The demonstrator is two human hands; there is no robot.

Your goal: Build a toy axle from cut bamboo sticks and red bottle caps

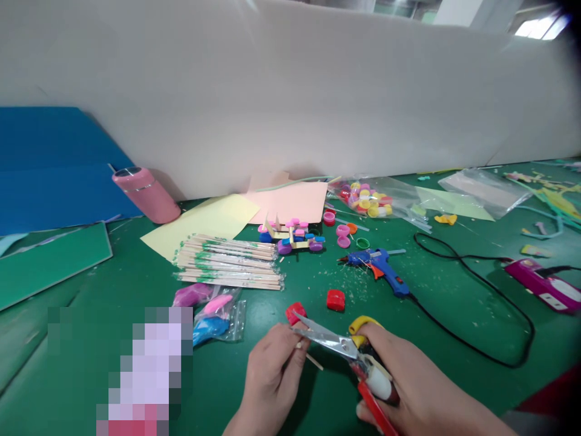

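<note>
My right hand [408, 375] grips a pair of scissors [333, 342] with a yellow and a red handle loop. Their blades stand apart, with the tips at my left fingertips. My left hand [276, 363] is closed in a pinch on a thin wooden stick [315, 361], whose end juts out below the blades. The fingers hide most of the stick. Just beyond those fingertips is a red bottle cap piece [296, 312]; whether it touches the fingers I cannot tell. A second red cap piece [336, 300] lies on the green table [308, 272], past the scissors.
Wrapped sticks [231, 261], small toy cars [293, 236] and bagged balloons [213, 318] lie ahead. A blue glue gun [381, 266] trails a black cord [472, 357] to a purple power strip [544, 284]. A pink bottle [147, 195] and bagged caps [367, 200] stand farther back.
</note>
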